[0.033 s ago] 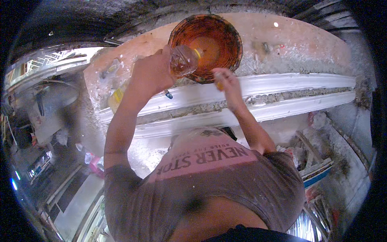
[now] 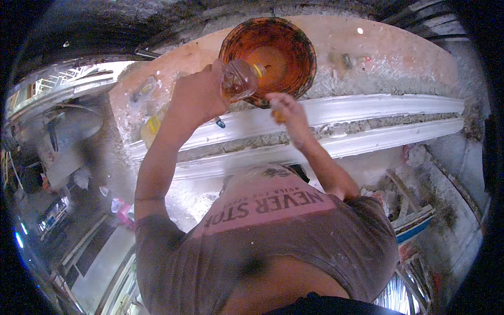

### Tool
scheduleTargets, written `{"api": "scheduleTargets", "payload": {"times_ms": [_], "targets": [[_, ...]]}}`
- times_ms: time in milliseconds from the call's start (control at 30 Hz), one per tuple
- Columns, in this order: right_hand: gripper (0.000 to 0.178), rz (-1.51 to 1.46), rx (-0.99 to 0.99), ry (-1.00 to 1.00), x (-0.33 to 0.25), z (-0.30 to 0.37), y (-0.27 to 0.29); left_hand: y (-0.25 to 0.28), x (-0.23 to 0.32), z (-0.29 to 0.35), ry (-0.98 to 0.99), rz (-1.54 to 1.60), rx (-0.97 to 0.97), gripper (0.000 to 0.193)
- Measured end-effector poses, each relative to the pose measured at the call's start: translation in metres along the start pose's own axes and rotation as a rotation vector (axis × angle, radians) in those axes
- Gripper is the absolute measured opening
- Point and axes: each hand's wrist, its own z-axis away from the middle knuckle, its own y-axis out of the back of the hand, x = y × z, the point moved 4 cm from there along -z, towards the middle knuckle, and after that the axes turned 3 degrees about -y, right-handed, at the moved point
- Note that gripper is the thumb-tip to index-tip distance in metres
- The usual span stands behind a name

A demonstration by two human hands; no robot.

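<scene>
My left hand (image 2: 202,92) is wrapped round a clear plastic bottle (image 2: 240,80) with a yellow ring at its neck. The bottle tilts to the right, its mouth over the near part of a round, dark-rimmed orange bucket (image 2: 294,47). A little liquid seems to lie inside the bottle. My right hand (image 2: 291,115), blurred, is just below the bucket's near rim with its fingers closed. A small orange-yellow thing (image 2: 278,114) shows at its fingers; its kind is too smeared to tell.
Two long white moulded strips (image 2: 378,107) lie across the near side of the dusty worktable (image 2: 415,63). Another bottle with a yellow band (image 2: 152,125) is beside my left forearm. A small dark-blue-tipped object (image 2: 220,123) lies near the strips. Boards and scraps (image 2: 409,210) stand at the right.
My right hand has shifted slightly left and toward me, with the small orange-yellow thing. My left hand and the bottle have hardly moved.
</scene>
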Motion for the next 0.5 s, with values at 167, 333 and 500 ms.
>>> {"api": "scheduleTargets", "payload": {"times_ms": [167,333,500], "targets": [[0.049,0.029,-0.171,0.026,0.016,-0.009,-0.059,0.002,0.000,0.001,-0.031,-0.050,0.014,0.053],[0.080,0.119,-0.261,0.185,0.028,-0.039,-0.089,0.004,-0.003,0.005,-0.006,-0.090,0.017,0.055],[0.042,-0.220,-0.369,-0.141,0.029,-0.044,-0.111,0.011,-0.003,0.010,-0.008,-0.021,0.046,0.055]]}}
